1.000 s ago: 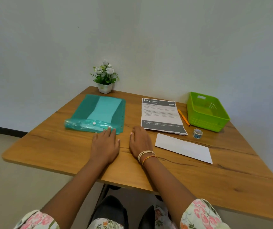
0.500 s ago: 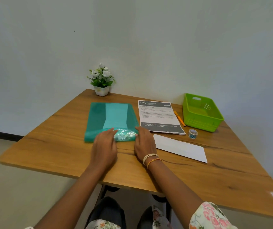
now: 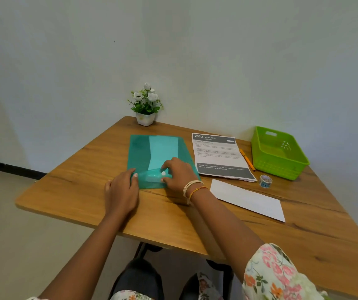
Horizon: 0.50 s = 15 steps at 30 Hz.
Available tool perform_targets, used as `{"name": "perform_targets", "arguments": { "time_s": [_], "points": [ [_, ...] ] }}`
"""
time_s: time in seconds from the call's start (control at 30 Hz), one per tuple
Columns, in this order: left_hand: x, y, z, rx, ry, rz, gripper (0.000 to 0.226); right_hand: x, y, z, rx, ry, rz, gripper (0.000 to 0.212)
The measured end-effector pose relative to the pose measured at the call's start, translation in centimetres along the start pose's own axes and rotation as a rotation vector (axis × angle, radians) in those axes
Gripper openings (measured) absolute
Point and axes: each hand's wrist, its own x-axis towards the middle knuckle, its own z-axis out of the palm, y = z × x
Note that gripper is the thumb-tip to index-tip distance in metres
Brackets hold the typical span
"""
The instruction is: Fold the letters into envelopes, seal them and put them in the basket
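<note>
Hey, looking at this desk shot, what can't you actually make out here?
Head view only:
- Contents of the teal folder: tinted plastic, and the right hand covers its snap flap.
- Small print on the printed sheet: too small to read.
- Pattern on the tape roll: too small.
- Basket floor: near wall hides part.

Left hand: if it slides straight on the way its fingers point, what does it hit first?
The left hand points up and right, fingertips already touching the near left corner of the teal folder. Going on, it would likely ride over the folder's flap toward the right hand; depth unclear.
</note>
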Motion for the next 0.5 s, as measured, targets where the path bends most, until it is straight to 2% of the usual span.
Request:
{"name": "perform_targets", "arguments": {
  "time_s": [0.13, 0.27, 0.37, 0.5],
  "points": [
    [-0.4, 0.8, -0.4, -0.094, 0.031, -0.018, 0.041, -2.9, -0.1, 0.0, 0.022, 0.077, -0.134, 0.013],
    [-0.4, 0.7, -0.5, -0.127, 0.015, -0.069, 0.044, -5.4, 0.2, 0.4, -0.072, 0.040, -0.206, 0.015],
    [0.0, 0.0, -0.2, -0.035, -0.045, -0.044, 0.036, -6.6, 0.6, 1.0, 0.013, 0.053, -0.179, 0.017],
    [0.1, 0.0, 0.1, 0.064, -0.095, -0.044, 0.049, -6.6, 0.5, 1.1, 0.127, 0.064, -0.046, 0.030]
  ]
}}
